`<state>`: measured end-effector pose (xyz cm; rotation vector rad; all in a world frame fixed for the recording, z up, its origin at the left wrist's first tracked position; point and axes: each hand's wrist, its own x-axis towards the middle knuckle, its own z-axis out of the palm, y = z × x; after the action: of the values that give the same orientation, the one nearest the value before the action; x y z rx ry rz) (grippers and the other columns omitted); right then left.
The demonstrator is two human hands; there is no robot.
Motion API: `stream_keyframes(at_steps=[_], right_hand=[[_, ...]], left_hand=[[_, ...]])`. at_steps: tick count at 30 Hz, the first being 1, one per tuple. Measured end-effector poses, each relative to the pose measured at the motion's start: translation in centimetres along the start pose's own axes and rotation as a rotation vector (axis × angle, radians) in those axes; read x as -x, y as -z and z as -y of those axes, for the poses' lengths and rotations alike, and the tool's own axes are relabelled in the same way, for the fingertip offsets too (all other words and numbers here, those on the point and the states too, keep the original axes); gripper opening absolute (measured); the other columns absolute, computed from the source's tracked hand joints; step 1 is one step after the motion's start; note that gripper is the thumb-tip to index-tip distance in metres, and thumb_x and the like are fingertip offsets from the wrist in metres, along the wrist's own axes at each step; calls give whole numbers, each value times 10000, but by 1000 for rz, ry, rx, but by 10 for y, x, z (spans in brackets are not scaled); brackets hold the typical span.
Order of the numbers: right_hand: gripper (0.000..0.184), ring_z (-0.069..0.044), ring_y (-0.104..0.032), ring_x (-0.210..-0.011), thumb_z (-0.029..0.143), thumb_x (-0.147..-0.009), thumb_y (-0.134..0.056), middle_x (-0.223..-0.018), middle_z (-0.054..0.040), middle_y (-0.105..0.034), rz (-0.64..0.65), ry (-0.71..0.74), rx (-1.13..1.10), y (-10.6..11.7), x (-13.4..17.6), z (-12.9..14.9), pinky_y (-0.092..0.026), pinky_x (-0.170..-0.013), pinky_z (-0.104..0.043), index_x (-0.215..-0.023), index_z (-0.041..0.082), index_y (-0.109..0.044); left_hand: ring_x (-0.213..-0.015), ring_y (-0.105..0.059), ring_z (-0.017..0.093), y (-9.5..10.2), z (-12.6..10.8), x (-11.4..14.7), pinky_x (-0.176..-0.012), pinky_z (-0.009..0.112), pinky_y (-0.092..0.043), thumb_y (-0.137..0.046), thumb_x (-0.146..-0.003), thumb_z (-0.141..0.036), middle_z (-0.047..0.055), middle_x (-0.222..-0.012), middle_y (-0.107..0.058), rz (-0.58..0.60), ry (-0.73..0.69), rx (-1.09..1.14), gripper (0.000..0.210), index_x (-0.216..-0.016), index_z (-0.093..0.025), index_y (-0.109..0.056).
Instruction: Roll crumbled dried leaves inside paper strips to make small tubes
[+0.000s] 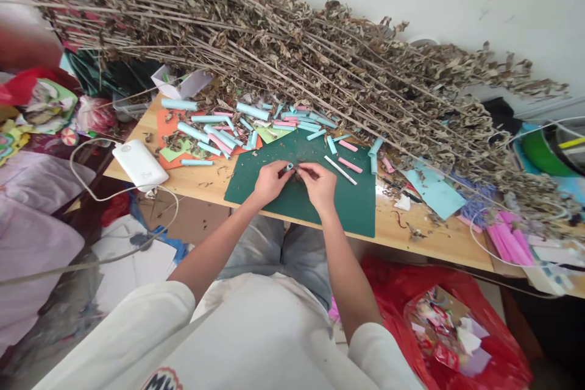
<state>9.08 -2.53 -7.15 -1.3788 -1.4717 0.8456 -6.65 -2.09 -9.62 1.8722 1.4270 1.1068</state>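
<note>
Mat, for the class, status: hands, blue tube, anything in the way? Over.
Left hand holding blue tube over mat. Right hand close beside it, grip unclear. White stick, pink tube nearby, possibly in the way.

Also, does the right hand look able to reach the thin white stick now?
Probably yes: the thin white stick lies beside the right hand, with nothing visible in between, though that hand seems busy near the light blue paper tube in the left hand.
</note>
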Motion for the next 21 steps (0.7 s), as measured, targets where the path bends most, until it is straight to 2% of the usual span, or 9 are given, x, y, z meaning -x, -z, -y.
stream_keyframes(at_steps=[5,10,14,17,21], right_hand=[[237,-164,-658,-646,343,-686,-729,-734,-28,-721,-185,-204,-315,-1,1,-7,-562,-670,-321,-846,169,-726],[266,-166,-684,-660,324,-636,-757,-708,-12,-706,-252,-297,-464,2,1,-10,-578,-697,-328,-838,160,-704],[224,-181,-700,-695,311,-661,-732,-726,-20,-709,-270,-279,-408,-3,5,-10,-584,-727,-342,-823,162,-693],[209,-176,-683,-703,320,-689,-707,-755,-32,-716,-221,-220,-289,-11,7,-9,-580,-742,-342,-829,165,-705],[214,-169,-669,-717,335,-698,-694,-775,-37,-722,-158,-187,-263,-19,8,-8,-574,-759,-339,-827,165,-710]], left_hand=[[-678,-573,130,0,-3,0,-666,238,-442,-608,-896,-290,38,-830,-698,-10,8,30,177,-950,-167,-723],[-630,-541,123,-1,-2,0,-657,243,-450,-636,-888,-321,36,-812,-694,-35,34,57,290,-1138,-194,-710],[-644,-549,128,-1,0,1,-665,248,-452,-638,-888,-339,36,-817,-689,-17,18,60,303,-1150,-202,-705],[-681,-572,131,0,-1,1,-674,245,-448,-618,-902,-321,40,-856,-693,15,-4,64,275,-1136,-205,-703],[-718,-581,132,1,-1,1,-677,236,-432,-596,-911,-277,36,-846,-682,35,-31,42,179,-1000,-182,-718]])
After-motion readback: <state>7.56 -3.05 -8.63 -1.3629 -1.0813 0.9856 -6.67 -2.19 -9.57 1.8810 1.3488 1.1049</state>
